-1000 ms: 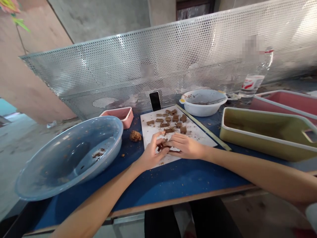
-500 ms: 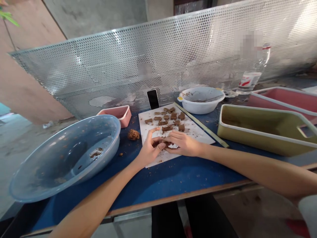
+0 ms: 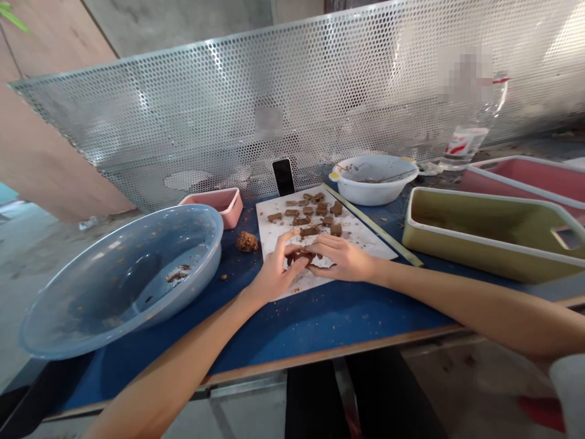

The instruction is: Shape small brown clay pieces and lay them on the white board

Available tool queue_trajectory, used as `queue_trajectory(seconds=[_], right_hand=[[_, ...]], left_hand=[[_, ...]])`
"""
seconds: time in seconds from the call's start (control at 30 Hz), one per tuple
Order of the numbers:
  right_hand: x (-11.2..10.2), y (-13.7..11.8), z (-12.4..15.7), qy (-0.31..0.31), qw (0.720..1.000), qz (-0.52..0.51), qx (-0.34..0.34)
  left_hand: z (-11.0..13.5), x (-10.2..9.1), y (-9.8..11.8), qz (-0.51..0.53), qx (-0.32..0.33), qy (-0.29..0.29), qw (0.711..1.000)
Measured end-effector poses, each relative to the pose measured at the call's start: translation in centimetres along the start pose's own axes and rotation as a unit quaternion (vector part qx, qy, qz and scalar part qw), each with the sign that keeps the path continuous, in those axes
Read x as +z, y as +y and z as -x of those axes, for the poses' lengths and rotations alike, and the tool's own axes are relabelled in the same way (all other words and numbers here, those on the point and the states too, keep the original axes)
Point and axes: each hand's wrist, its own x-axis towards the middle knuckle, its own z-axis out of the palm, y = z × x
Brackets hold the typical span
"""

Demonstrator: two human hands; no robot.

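Note:
A white cutting board (image 3: 361,239) lies on the blue table (image 3: 320,323). Several small brown dough pieces (image 3: 311,213) sit in rows at its far end. My left hand (image 3: 274,271) and my right hand (image 3: 340,259) meet over the near part of the board. Both pinch one brown dough piece (image 3: 299,256) between their fingertips, the fingers curled around it. A brown dough lump (image 3: 247,241) rests on the table just left of the board.
A large blue basin (image 3: 123,274) with crumbs stands at left, a small pink tray (image 3: 219,201) behind it. A black phone (image 3: 284,177) leans on the perforated metal screen. A white bowl (image 3: 372,180), a ruler (image 3: 375,227), a yellow-green tray (image 3: 489,241), a pink tray (image 3: 525,180) and a plastic bottle (image 3: 466,137) are at right.
Both hands stay together on the dough piece, fingers shifting slightly as they work it. The view has tilted a little.

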Motion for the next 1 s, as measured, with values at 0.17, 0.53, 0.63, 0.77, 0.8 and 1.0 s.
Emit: queue_trajectory(seconds=[0.17, 0.53, 0.63, 0.77, 0.8, 1.0], right_hand=[[-0.1, 0.1, -0.1, 0.011, 1.000, 0.008, 0.002], [-0.1, -0.3, -0.6, 0.026, 1.000, 0.016, -0.003], [-0.4, -0.4, -0.7, 0.025, 0.999, 0.018, -0.016], [-0.5, -0.3, -0.6, 0.015, 0.999, 0.028, -0.022], [-0.5, -0.2, -0.6, 0.013, 0.999, 0.029, -0.020], [-0.6, -0.2, -0.3, 0.011, 0.999, 0.026, -0.029]], left_hand=[[-0.3, 0.6, -0.2, 0.098, -0.023, 0.024, 0.995], [-0.7, 0.8, -0.2, 0.172, -0.066, 0.047, 0.982], [-0.8, 0.8, -0.1, 0.186, -0.074, 0.043, 0.979], [-1.0, 0.7, -0.3, 0.211, -0.082, 0.033, 0.974], [-1.0, 0.7, -0.4, 0.218, -0.086, 0.031, 0.972], [-1.2, 0.4, -0.4, 0.257, -0.104, 0.018, 0.961]])
